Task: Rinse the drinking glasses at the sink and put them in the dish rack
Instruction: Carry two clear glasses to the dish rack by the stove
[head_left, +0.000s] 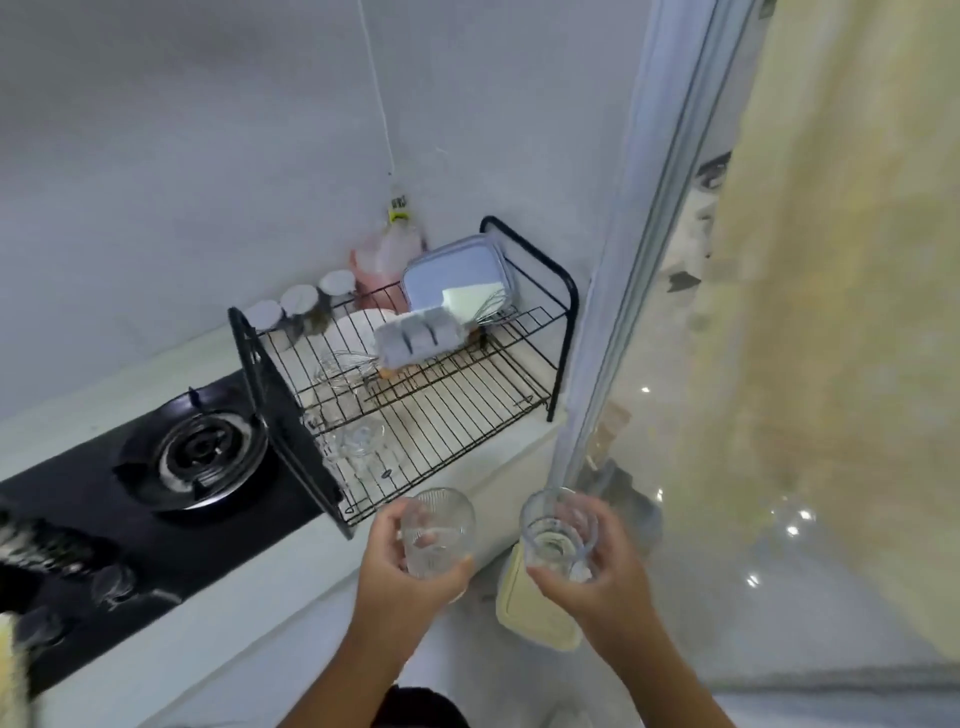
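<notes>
A person's two bare hands are raised in front of a white kitchen counter, each holding one clear drinking glass. The left hand (410, 577), at about 6 o'clock in the view, is wrapped around a ribbed glass (438, 532). The right hand (597, 582), at about 5 o'clock, grips a smooth glass (558, 540); its fingers are closed on the sides. The two glasses are near each other but apart.

Just beyond the hands, toward 12 o'clock, stands a black wire rack (405, 374) on the counter. Its lower front corner already holds what look like upturned clear glasses (358, 441), though they are faint against the wire. Further back on the rack lie a whisk (345, 366), a white plate (358, 327) and a pale blue lidded box (454, 275).

At 9 o'clock of the rack is a black gas burner (200, 457). Below the right hand sits a pale yellow tub (535, 613).
</notes>
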